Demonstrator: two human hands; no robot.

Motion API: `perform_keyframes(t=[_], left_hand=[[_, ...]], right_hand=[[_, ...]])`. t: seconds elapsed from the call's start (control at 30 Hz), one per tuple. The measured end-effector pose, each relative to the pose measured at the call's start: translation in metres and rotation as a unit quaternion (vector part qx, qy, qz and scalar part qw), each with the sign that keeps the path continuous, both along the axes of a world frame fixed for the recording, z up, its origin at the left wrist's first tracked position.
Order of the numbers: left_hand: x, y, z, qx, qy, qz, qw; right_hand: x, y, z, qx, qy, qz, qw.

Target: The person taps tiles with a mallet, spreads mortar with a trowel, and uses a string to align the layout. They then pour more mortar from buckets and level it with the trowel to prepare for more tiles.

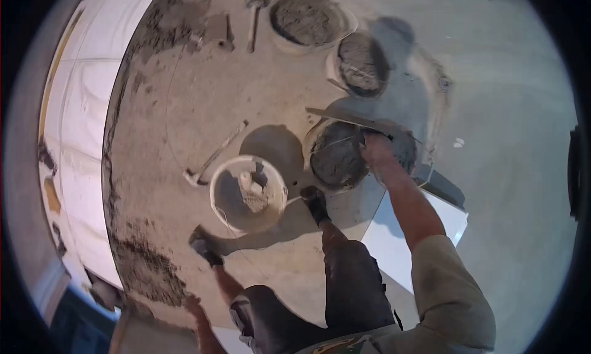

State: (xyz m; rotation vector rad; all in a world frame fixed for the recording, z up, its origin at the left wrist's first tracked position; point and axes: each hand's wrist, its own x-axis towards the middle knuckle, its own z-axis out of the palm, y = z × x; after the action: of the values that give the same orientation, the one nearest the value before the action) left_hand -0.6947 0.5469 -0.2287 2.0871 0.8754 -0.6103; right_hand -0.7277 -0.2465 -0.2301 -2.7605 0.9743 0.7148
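Note:
My right hand (375, 147) is closed around the grip of a long flat trowel (345, 117), seen nearly edge-on. The trowel is over the right side of a bucket of grey mortar (335, 157); its handle is mostly hidden by my hand. Down at the lower left, my left hand (194, 306) hangs beside my leg, near a dark smear of mortar on the floor. Its fingers are too small and blurred to read. A white bucket (215, 197) with a tool and some grey material inside stands in front of my feet.
Two more mortar-filled buckets, one round (308, 20) and one tilted-looking (363, 64), stand farther off. A hammer (253, 24) and a long-handled hammer (215, 154) lie on the floor. A white box (400, 231) is by my right leg; white panels (92, 89) line the left.

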Motion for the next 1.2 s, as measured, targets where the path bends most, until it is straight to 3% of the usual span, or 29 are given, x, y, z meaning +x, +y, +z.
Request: perform_keyframes(t=[0.03, 0.07, 0.1, 0.13, 0.2, 0.27, 0.3, 0.37, 0.47, 0.6, 0.67, 0.73, 0.83, 0.87, 0.93, 0.97, 1.0, 1.07, 1.13, 1.17, 1.2], left_hand=[[-0.048, -0.012, -0.010, -0.051, -0.030, 0.031, 0.998], [-0.099, -0.024, -0.017, -0.008, -0.081, -0.179, 0.980], [-0.124, -0.073, -0.003, -0.020, -0.015, -0.060, 0.998], [-0.105, -0.167, 0.051, 0.034, 0.087, -0.084, 0.992], [-0.115, -0.242, 0.077, 0.000, 0.102, -0.175, 0.979], [-0.106, -0.294, 0.106, -0.029, 0.098, -0.194, 0.976], [-0.101, -0.307, 0.112, -0.046, 0.097, -0.220, 0.970], [-0.096, -0.301, 0.122, -0.060, 0.088, -0.161, 0.981], [-0.110, -0.283, 0.125, -0.132, 0.037, 0.008, 0.991], [-0.166, -0.240, 0.123, -0.061, -0.001, 0.081, 0.995], [-0.203, -0.212, 0.128, -0.031, -0.028, 0.154, 0.987], [-0.231, -0.191, 0.124, 0.013, 0.024, 0.131, 0.991], [-0.268, -0.163, 0.094, 0.005, 0.012, 0.193, 0.981], [-0.255, -0.169, 0.084, -0.020, 0.004, 0.204, 0.979], [-0.246, -0.163, 0.065, -0.060, -0.005, 0.238, 0.970], [-0.241, -0.161, 0.058, -0.063, -0.026, 0.198, 0.978], [-0.244, -0.157, 0.059, -0.061, -0.043, 0.162, 0.984], [-0.226, -0.144, 0.084, -0.096, -0.055, 0.226, 0.968], [-0.221, -0.115, 0.092, -0.130, -0.077, 0.286, 0.946], [-0.232, -0.096, 0.079, -0.102, -0.058, 0.270, 0.956], [-0.241, -0.077, 0.067, -0.073, -0.036, 0.254, 0.964]], right_hand=[[0.004, -0.004, 0.000, 0.063, 0.075, 0.005, 0.995], [0.002, 0.001, 0.006, 0.082, 0.078, 0.017, 0.993], [-0.001, 0.010, 0.017, 0.160, 0.102, -0.002, 0.982], [-0.006, 0.017, 0.026, 0.228, 0.123, -0.020, 0.966], [-0.078, 0.045, -0.003, 0.178, 0.176, 0.141, 0.958], [-0.063, 0.071, 0.023, 0.274, 0.195, 0.067, 0.939], [-0.053, 0.069, 0.018, 0.274, 0.189, 0.086, 0.939], [-0.051, 0.090, 0.008, 0.228, 0.204, -0.027, 0.952], [-0.047, 0.089, 0.024, 0.258, 0.128, -0.006, 0.958], [-0.047, 0.122, 0.070, 0.265, 0.173, 0.047, 0.947], [-0.054, 0.126, 0.091, 0.328, 0.150, -0.048, 0.931], [-0.082, 0.120, 0.079, 0.300, 0.128, -0.007, 0.945], [-0.041, 0.195, 0.171, 0.294, 0.219, -0.162, 0.916], [-0.034, 0.201, 0.169, 0.287, 0.222, -0.151, 0.920], [-0.065, 0.234, 0.179, 0.365, 0.119, -0.095, 0.919], [-0.072, 0.256, 0.187, 0.378, 0.098, -0.092, 0.916], [-0.083, 0.286, 0.199, 0.341, 0.141, -0.142, 0.919], [-0.078, 0.342, 0.220, 0.285, 0.248, -0.081, 0.922], [-0.081, 0.372, 0.228, 0.398, 0.169, -0.080, 0.898], [-0.080, 0.394, 0.241, 0.393, 0.167, -0.060, 0.902], [-0.079, 0.420, 0.262, 0.317, 0.214, -0.020, 0.924]])
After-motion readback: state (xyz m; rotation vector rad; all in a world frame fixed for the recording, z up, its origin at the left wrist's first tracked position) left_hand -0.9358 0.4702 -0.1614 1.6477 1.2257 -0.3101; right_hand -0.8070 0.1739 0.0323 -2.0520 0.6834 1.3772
